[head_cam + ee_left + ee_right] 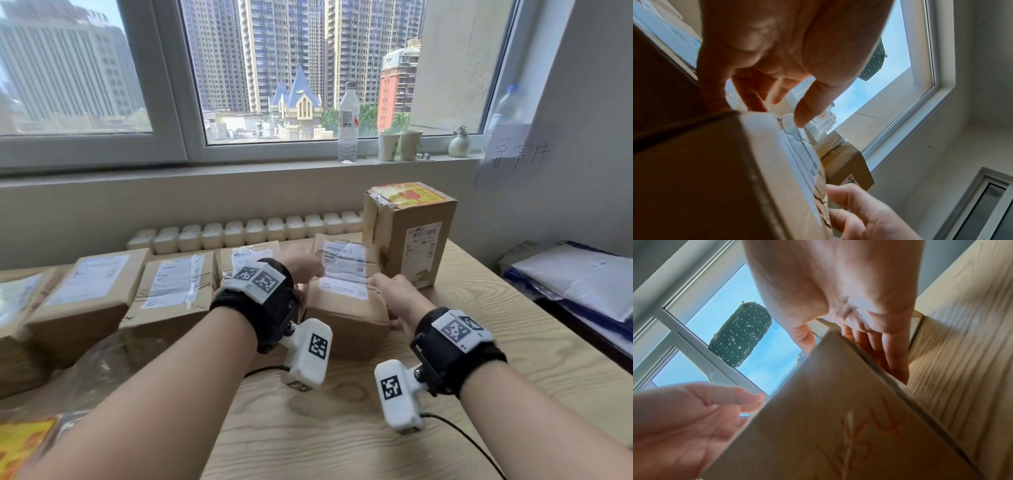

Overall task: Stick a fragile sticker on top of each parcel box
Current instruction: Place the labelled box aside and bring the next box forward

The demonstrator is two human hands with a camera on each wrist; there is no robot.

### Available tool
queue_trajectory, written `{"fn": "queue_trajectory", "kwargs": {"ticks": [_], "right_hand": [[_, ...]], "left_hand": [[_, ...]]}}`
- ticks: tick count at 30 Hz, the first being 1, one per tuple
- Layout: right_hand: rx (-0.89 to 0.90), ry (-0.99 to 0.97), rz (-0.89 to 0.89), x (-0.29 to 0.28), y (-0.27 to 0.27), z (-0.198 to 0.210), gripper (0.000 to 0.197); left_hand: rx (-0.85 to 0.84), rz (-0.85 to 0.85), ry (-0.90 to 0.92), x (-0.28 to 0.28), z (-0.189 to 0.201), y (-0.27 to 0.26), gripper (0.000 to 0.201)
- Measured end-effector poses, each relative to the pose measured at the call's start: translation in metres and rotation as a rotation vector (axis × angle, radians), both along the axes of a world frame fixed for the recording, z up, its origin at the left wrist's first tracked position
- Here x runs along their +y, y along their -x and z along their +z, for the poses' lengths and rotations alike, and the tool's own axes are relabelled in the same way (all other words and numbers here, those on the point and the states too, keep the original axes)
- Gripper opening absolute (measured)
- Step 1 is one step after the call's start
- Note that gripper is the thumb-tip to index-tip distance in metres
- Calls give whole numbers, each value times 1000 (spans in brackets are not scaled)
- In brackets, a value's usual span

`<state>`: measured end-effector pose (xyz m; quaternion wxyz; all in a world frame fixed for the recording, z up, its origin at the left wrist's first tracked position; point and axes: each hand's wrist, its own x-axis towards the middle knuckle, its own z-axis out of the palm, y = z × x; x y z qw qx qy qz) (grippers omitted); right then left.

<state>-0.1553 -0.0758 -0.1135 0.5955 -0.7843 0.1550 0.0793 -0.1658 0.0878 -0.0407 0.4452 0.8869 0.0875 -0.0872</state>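
Note:
A brown parcel box (pixel 346 308) with white shipping labels on top stands mid-table. My left hand (pixel 303 270) is at its upper left edge: fingers (pixel 756 97) lie against the left side and the thumb hovers over the top. My right hand (pixel 394 294) grips the right edge, thumb on top and fingers (pixel 890 353) down the side. Behind it, a tall box (pixel 414 246) carries a yellow and red fragile sticker (pixel 411 195) on top. A yellow sticker sheet (pixel 20 442) lies at the lower left.
Several flat parcel boxes (pixel 171 287) line up to the left along the wooden table (pixel 342 438). A radiator (pixel 239 233) runs behind them. A bottle (pixel 347 123) and cups (pixel 399 145) stand on the sill. Grey mail bags (pixel 582 277) lie to the right.

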Motion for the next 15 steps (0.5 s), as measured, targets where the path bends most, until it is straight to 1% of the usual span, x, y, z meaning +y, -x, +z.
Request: {"fn": "queue_trajectory", "kwargs": {"ticks": [1, 2, 3, 4, 6, 7, 8, 9, 11, 15], "right_hand": [[-15, -44, -8, -1, 4, 4, 61], [-26, -72, -12, -2, 7, 7, 56], [-48, -82, -23, -3, 10, 12, 54], [-75, -59, -38, -3, 14, 16, 55], [-130, 61, -67, -6, 21, 24, 64], [-153, 115, -76, -7, 25, 29, 68], [-171, 135, -77, -7, 30, 33, 70], [-189, 127, -72, -7, 35, 36, 71], [-217, 86, -56, -7, 45, 42, 75], [-295, 9, 15, -5, 67, 50, 104]], "left_hand": [[-23, -19, -24, 0, 1, 4, 24], [-38, -24, -33, 1, 2, 6, 30], [-51, -21, -26, 2, 4, 8, 31], [-57, -23, -11, 4, 5, 10, 28], [-68, -10, 48, 5, 10, 16, 11], [-84, -1, 78, 6, 14, 19, 5], [-96, 1, 108, 8, 17, 22, 6], [-100, -2, 136, 10, 20, 26, 9], [-75, -13, 176, 15, 25, 36, 23], [-16, -84, 252, 28, 27, 59, 33]]}}
